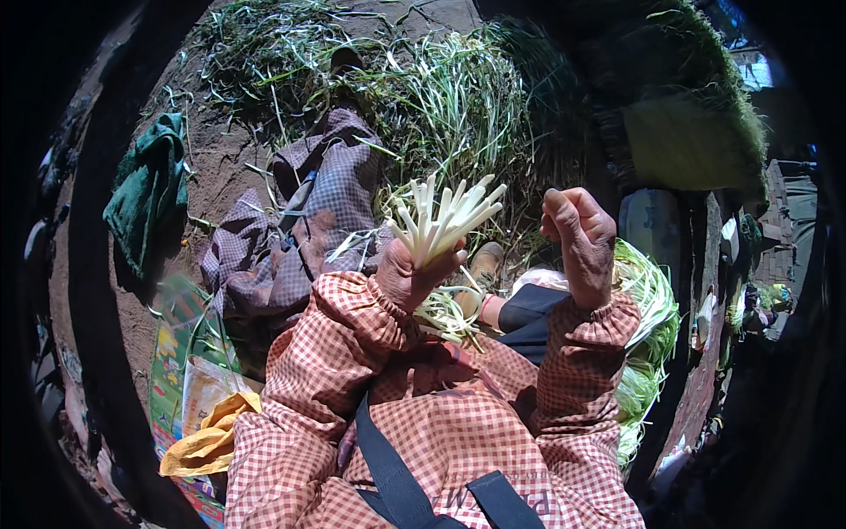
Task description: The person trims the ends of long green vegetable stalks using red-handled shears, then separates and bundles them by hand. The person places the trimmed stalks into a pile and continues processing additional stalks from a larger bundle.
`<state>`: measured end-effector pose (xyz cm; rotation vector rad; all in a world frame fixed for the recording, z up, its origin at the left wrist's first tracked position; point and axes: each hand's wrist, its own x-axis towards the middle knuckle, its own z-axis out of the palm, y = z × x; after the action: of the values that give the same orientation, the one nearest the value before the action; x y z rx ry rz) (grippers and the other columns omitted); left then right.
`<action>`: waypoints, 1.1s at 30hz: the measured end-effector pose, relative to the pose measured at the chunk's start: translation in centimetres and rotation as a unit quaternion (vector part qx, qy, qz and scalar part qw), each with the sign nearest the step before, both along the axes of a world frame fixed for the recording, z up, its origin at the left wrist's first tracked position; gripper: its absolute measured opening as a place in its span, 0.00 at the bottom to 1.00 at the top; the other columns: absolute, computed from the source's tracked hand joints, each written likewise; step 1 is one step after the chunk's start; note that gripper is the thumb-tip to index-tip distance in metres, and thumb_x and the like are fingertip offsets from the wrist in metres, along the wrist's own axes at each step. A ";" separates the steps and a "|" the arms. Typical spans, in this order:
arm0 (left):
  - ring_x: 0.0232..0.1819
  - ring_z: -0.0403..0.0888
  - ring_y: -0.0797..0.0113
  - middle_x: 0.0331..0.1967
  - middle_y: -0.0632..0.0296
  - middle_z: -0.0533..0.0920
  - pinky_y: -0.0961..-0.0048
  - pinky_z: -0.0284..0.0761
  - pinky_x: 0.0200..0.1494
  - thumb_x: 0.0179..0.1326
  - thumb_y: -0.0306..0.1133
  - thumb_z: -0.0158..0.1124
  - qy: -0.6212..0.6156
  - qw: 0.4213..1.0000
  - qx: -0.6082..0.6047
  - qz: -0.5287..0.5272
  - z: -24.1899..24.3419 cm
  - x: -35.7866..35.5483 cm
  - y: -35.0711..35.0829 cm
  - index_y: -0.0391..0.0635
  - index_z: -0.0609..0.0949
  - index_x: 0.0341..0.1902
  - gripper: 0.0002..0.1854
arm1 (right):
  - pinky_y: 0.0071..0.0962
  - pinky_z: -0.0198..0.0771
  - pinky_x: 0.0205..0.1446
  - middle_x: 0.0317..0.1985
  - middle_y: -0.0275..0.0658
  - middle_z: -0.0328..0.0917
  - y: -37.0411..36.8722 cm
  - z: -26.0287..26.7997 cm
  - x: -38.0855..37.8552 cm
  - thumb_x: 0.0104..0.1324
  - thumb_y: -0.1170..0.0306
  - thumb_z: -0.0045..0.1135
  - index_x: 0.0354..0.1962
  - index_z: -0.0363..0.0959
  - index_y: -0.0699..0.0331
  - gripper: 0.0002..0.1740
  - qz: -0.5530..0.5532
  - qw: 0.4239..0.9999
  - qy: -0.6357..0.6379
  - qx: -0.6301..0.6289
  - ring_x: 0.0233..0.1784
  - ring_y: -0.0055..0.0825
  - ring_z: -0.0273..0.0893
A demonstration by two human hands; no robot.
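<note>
My left hand (416,271) grips a bundle of pale plant stalks (443,218), their whitish ends fanned out toward the pile in front of me. To its right, my right hand (579,241) is raised, fingers curled and thumb pressed to the index finger. I see nothing between those fingers, though a thin strand could be hidden. Below the bundle, curled pale strips (453,311) hang or lie near my lap. Both forearms wear red-and-white checked sleeves, matching the checked apron (462,423).
A heap of long green leaves (462,99) lies ahead. Purple checked cloth (330,192) and a green cloth (149,188) are at left, near a patterned mat (165,390) and yellow cloth (211,433). Shredded pale-green strands (651,330) lie at right, beside a wooden beam (700,370).
</note>
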<state>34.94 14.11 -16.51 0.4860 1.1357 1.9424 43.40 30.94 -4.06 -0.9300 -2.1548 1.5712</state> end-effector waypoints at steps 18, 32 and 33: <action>0.34 0.75 0.78 0.32 0.64 0.80 0.78 0.70 0.37 0.60 0.31 0.61 0.160 0.980 0.055 -0.107 -0.2 -0.7 -0.2 0.38 0.80 0.41 0.10 | 0.27 0.67 0.40 0.32 0.43 0.74 0.9 3.3 -1.1 0.56 0.73 0.55 0.39 0.74 0.68 0.12 0.368 0.871 -0.106 0.308 0.36 0.34 0.73; 0.42 0.76 0.76 0.40 0.64 0.81 0.76 0.72 0.44 0.55 0.24 0.64 0.085 0.957 0.004 -0.277 -0.3 -1.1 -1.3 0.40 0.79 0.46 0.14 | 0.20 0.69 0.37 0.30 0.36 0.75 2.0 4.2 1.0 0.62 0.71 0.51 0.45 0.69 0.76 0.17 0.440 0.878 -0.155 -0.110 0.32 0.16 0.70; 0.43 0.76 0.75 0.40 0.64 0.81 0.76 0.72 0.45 0.54 0.24 0.65 0.087 0.955 0.003 -0.284 -0.3 -1.2 -1.2 0.40 0.79 0.46 0.14 | 0.20 0.69 0.36 0.30 0.36 0.75 2.0 4.3 1.1 0.62 0.71 0.51 0.45 0.69 0.75 0.17 0.439 0.878 -0.166 -0.097 0.32 0.16 0.70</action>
<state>33.70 12.89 -16.81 0.8928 0.9599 1.4206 44.48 32.97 0.24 -0.2300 -2.9477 2.1672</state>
